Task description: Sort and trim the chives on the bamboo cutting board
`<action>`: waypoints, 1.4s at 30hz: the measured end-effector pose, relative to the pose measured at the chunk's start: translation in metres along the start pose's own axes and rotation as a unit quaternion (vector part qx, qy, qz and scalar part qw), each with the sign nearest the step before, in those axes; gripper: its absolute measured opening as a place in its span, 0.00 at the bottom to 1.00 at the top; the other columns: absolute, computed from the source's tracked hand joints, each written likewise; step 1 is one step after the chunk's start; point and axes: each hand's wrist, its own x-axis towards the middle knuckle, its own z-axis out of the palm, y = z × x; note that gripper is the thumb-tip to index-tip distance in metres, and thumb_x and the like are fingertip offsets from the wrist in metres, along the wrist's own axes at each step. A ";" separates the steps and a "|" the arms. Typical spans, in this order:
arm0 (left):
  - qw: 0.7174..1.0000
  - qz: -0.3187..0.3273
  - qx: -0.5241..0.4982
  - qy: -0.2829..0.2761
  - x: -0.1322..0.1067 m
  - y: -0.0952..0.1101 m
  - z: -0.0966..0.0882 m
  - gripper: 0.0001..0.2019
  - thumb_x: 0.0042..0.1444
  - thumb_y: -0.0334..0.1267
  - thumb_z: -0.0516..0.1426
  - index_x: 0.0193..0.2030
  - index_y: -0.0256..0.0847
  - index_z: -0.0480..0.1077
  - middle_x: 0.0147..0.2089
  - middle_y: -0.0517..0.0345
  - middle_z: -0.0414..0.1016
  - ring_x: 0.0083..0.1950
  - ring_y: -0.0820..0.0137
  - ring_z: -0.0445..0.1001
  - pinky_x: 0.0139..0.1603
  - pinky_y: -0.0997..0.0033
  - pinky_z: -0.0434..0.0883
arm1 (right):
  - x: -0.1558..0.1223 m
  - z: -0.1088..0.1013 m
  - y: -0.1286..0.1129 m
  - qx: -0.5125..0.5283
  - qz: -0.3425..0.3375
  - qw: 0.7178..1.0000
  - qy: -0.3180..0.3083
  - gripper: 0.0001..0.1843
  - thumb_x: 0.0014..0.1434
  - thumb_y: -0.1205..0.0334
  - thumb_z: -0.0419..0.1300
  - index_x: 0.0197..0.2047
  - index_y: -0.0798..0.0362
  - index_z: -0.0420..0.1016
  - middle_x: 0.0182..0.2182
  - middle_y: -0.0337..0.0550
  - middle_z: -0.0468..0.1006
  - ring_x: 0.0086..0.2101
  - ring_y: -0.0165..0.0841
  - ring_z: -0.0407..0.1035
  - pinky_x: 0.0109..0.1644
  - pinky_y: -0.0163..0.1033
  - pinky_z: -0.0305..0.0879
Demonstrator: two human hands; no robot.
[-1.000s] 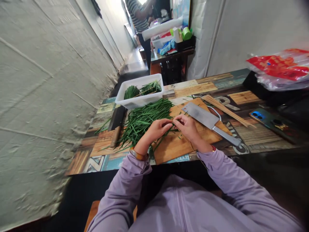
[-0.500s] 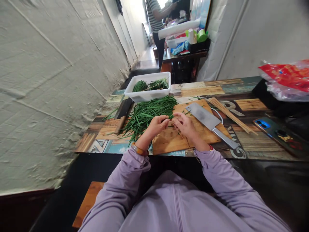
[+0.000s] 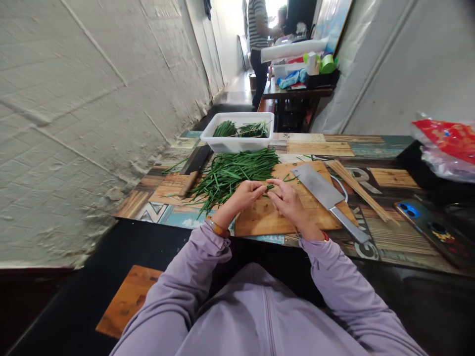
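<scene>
My left hand (image 3: pixel 249 194) and my right hand (image 3: pixel 286 200) meet above the wooden cutting board (image 3: pixel 260 223). Between their fingertips is a small bit of green chives (image 3: pixel 270 187), pinched from both sides. Whether a thin stick is also in my right hand I cannot make out. A loose heap of long chives (image 3: pixel 241 170) lies just beyond my left hand, by the board's left edge. To the right of my hands, a cleaver (image 3: pixel 319 187) rests flat on the board, its metal handle pointing toward me.
A white plastic tub (image 3: pixel 237 145) with bundled chives stands behind the heap. Left of the heap lies a dark-bladed knife with a wooden handle (image 3: pixel 189 184). Bamboo skewers (image 3: pixel 361 192) and a phone (image 3: pixel 432 231) lie at the right. Beyond, a person in stripes (image 3: pixel 259 29) stands.
The view has shifted, so the table's things sit further right and slightly lower. My hands stay together at the chives. A thin stick that hung below my right hand hardly shows now.
</scene>
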 end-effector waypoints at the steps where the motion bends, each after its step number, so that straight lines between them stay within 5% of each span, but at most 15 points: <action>1: 1.000 0.000 -0.002 -0.003 0.000 -0.001 0.000 0.21 0.60 0.51 0.53 0.23 0.37 0.64 0.22 0.65 0.59 0.24 0.78 0.54 0.26 0.76 0.52 | 0.000 0.000 0.001 -0.010 -0.004 1.000 0.000 0.21 0.64 0.56 0.56 0.57 0.56 0.70 0.15 0.27 0.67 0.15 0.27 0.60 0.24 0.35 0.59; 8: 1.000 -0.005 0.000 -0.013 0.000 -0.007 0.007 0.20 0.61 0.48 0.52 0.22 0.37 0.63 0.20 0.65 0.57 0.23 0.79 0.54 0.25 0.76 0.52 | -0.002 -0.002 0.002 -0.003 0.004 0.999 -0.036 0.15 0.65 0.54 0.54 0.50 0.53 0.66 0.16 0.28 0.69 0.14 0.28 0.60 0.23 0.35 0.57; 14: 1.000 -0.005 0.004 -0.021 0.000 -0.003 0.006 0.18 0.62 0.46 0.51 0.27 0.36 0.71 0.23 0.61 0.69 0.23 0.76 0.63 0.25 0.76 0.60 | -0.001 -0.004 -0.002 0.002 0.035 0.999 -0.008 0.14 0.64 0.51 0.57 0.47 0.52 0.67 0.16 0.28 0.70 0.14 0.28 0.61 0.22 0.34 0.56; 19: 0.993 0.040 0.064 0.088 -0.009 -0.015 -0.014 0.13 0.60 0.41 0.56 0.40 0.36 0.79 0.37 0.53 0.81 0.38 0.69 0.76 0.40 0.73 0.71 | -0.001 -0.006 0.000 0.017 0.069 0.997 0.029 0.16 0.64 0.49 0.55 0.47 0.52 0.69 0.14 0.27 0.68 0.14 0.28 0.60 0.23 0.34 0.56; 26: 0.946 0.008 0.189 0.262 -0.023 -0.052 -0.065 0.11 0.59 0.38 0.56 0.40 0.38 0.79 0.36 0.53 0.78 0.37 0.67 0.75 0.41 0.68 0.71 | 0.000 -0.005 0.001 0.005 0.088 0.996 0.028 0.14 0.61 0.51 0.57 0.44 0.52 0.70 0.18 0.32 0.72 0.16 0.29 0.64 0.24 0.35 0.58; 35: 0.895 0.051 0.398 0.196 -0.003 -0.068 -0.072 0.13 0.56 0.32 0.59 0.48 0.38 0.78 0.45 0.48 0.73 0.49 0.58 0.71 0.53 0.56 0.69 | 0.000 -0.004 0.005 0.007 0.082 0.996 0.026 0.14 0.61 0.51 0.57 0.45 0.52 0.70 0.19 0.33 0.73 0.17 0.30 0.64 0.24 0.35 0.59; 42: 0.900 0.090 0.373 0.207 0.017 -0.063 -0.080 0.06 0.55 0.31 0.58 0.36 0.39 0.78 0.43 0.49 0.74 0.48 0.59 0.71 0.53 0.58 0.68 | 0.000 -0.004 0.002 0.017 0.083 0.996 0.024 0.14 0.61 0.52 0.57 0.45 0.52 0.70 0.18 0.33 0.73 0.16 0.29 0.64 0.24 0.34 0.59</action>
